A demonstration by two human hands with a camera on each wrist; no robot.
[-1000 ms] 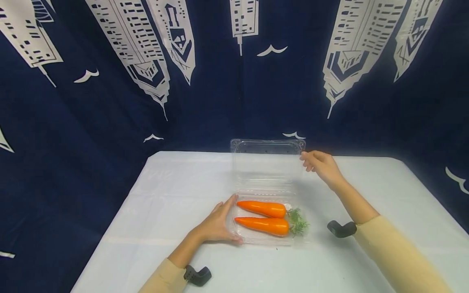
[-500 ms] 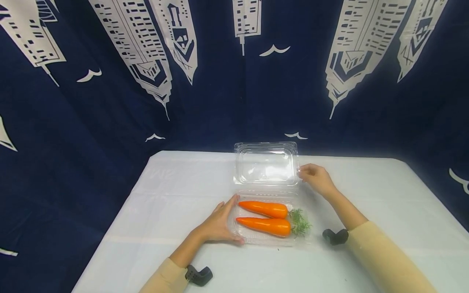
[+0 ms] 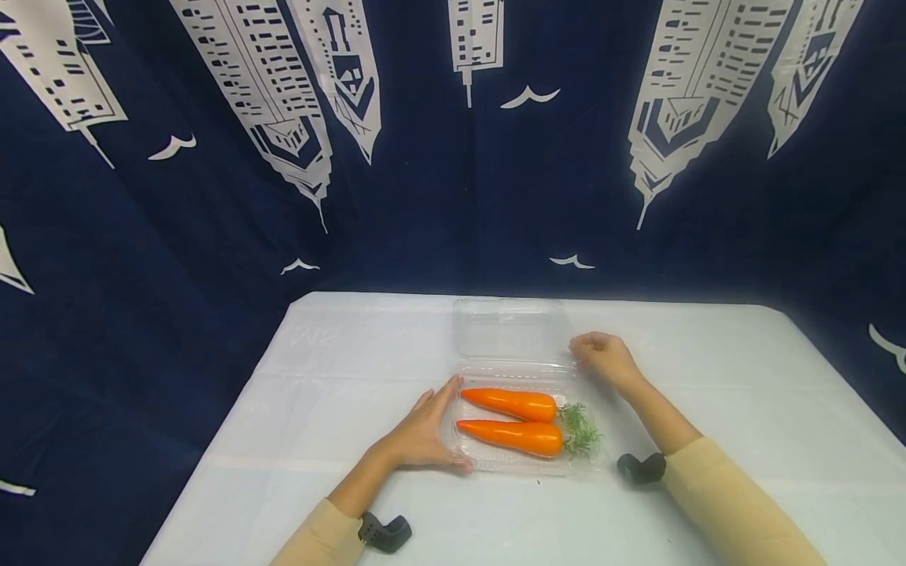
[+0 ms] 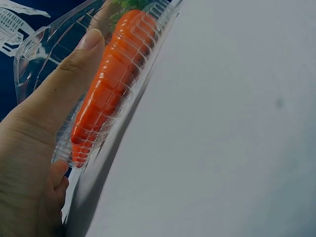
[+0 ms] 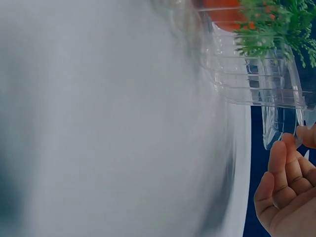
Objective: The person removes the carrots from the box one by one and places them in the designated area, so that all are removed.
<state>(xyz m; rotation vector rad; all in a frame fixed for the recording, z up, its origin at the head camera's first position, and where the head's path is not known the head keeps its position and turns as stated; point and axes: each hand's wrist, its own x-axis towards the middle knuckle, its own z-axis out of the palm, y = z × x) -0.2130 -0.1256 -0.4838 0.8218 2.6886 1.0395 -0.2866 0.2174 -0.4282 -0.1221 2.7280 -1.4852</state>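
Well, in the head camera's view a clear plastic tray [image 3: 520, 467] sits on the white tabletop [image 3: 283, 440], and I can see two carrots in it: a farther carrot [image 3: 513, 403] and a nearer carrot [image 3: 511, 437], side by side, thin tips toward the left, with feathery greens [image 3: 580, 430] at the thick ends. The left hand [image 3: 423, 431] has its thumb and fingers spread wide apart, touching the tray's left end near its front and back corners. Beyond the tray, its clear lid [image 3: 511, 330] is folded back, off the carrots, and the right hand [image 3: 605, 358] is at the lid's right edge. Behind the tabletop hangs a navy cloth [image 3: 425, 204] printed with pale upside-down buildings and birds.

Through the left wrist camera, I see the thumb lying straight along the tray, the carrots showing orange through the ribbed plastic; the other fingers are mostly hidden from me.

Over at the right wrist camera, the thumb and forefinger pinch the lid's edge, while the other fingers bend just beside them. Greens and a bit of orange carrot show near the tray's ribbed wall.
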